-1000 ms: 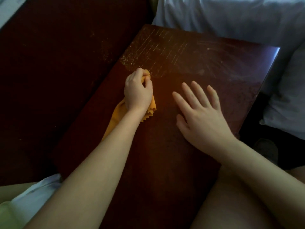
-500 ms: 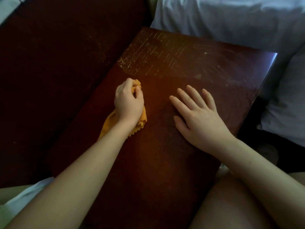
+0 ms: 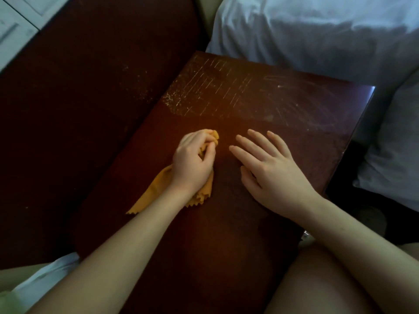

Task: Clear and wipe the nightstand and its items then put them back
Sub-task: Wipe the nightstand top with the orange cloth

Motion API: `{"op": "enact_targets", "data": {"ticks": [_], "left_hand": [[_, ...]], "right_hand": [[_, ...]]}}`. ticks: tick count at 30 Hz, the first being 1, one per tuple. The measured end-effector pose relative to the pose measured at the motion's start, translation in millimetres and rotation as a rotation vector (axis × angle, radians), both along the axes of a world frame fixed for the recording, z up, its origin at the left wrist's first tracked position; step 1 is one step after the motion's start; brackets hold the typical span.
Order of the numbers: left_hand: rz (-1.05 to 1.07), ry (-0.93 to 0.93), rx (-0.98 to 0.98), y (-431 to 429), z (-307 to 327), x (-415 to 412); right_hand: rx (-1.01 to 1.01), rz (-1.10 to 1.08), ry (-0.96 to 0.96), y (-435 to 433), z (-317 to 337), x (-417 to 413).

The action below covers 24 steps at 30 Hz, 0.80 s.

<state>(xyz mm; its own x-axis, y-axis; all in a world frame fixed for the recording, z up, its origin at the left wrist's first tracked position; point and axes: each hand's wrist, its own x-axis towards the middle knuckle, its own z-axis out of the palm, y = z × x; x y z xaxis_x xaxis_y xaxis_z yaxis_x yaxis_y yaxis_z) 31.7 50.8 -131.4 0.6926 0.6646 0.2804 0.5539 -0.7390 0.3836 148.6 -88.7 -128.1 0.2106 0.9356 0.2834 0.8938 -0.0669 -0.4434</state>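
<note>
Dim bedroom; dark reddish wood bench [image 3: 226, 257] fills mid-frame, running from 6 toward 1 o'clock. Pale scratch lines & specks [image 3: 210, 89] mark its far end at 12. Orange cloth [image 3: 152, 198] w/ zigzag edge lies on bench just left of centre, bunched under L hand [image 3: 192, 162]: fingers curled round the wad, knuckles up, loose tail trailing toward 7. R hand [image 3: 272, 171] rests flat on bench at 3 o'clock of the cloth, fingers straight & spread, grasping nothing. Hands near, not touching. White bedding [image 3: 306, 37] at 1, pillow [image 3: 394, 159] at 3. Bare knee [image 3: 317, 288] at 5.
</note>
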Motion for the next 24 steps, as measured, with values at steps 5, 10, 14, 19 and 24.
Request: {"op": "enact_targets", "data": {"ticks": [5, 10, 14, 19, 24], "left_hand": [[0.291, -0.069, 0.005, 8.3, -5.3, 29.3], [0.191, -0.046, 0.001, 6.5, -3.8, 55.5], [0.018, -0.013, -0.020, 0.3, -0.5, 43.1], [0.064, -0.026, -0.001, -6.4, -3.6, 26.5], [0.317, -0.072, -0.010, -1.9, -4.5, 62.1]], "right_hand": [[-0.009, -0.027, -0.015, -10.3, -2.7, 10.6], [-0.028, -0.048, 0.006, -18.5, -2.9, 25.1], [-0.046, -0.068, 0.019, -23.6, -2.8, 35.1], [-0.040, -0.095, 0.045, -24.9, -1.5, 39.9], [-0.067, -0.081, 0.052, -26.2, -2.5, 39.7]]}}
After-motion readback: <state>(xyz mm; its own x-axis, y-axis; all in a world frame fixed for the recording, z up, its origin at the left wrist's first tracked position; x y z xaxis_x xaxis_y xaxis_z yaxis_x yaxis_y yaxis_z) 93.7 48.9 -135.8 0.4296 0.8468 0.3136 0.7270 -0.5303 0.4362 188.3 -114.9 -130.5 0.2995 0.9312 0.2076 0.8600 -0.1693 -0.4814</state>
